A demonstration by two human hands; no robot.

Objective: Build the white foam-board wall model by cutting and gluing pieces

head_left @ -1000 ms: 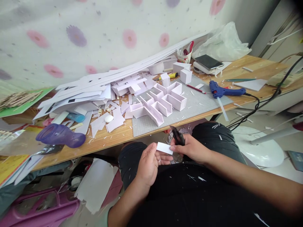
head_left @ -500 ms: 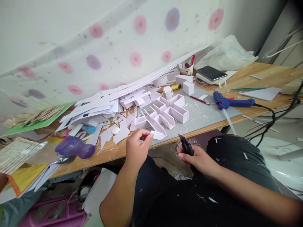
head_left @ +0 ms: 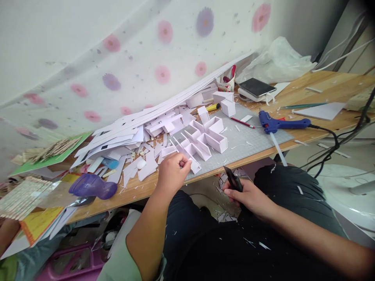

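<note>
My left hand (head_left: 173,169) is closed at the table's front edge, thumb and fingers pressed together beside the near end of a white foam-board structure (head_left: 202,142). What it holds, if anything, is too small to make out. My right hand (head_left: 250,197) grips a black utility knife (head_left: 233,180) over my lap, its blade pointing up and to the left. The structure has several open-topped compartments and lies on a grey cutting mat (head_left: 246,140).
A blue glue gun (head_left: 275,123) and a red pencil (head_left: 242,123) lie at the right. White scraps (head_left: 148,166) and a purple object (head_left: 92,186) are at the left. A yellow knife (head_left: 213,107) is behind the structure. Another person's arm (head_left: 8,234) shows at the far left.
The view has shifted slightly. My left hand's fingers have curled in more tightly beside the structure. My right hand still holds the knife in nearly the same place.
</note>
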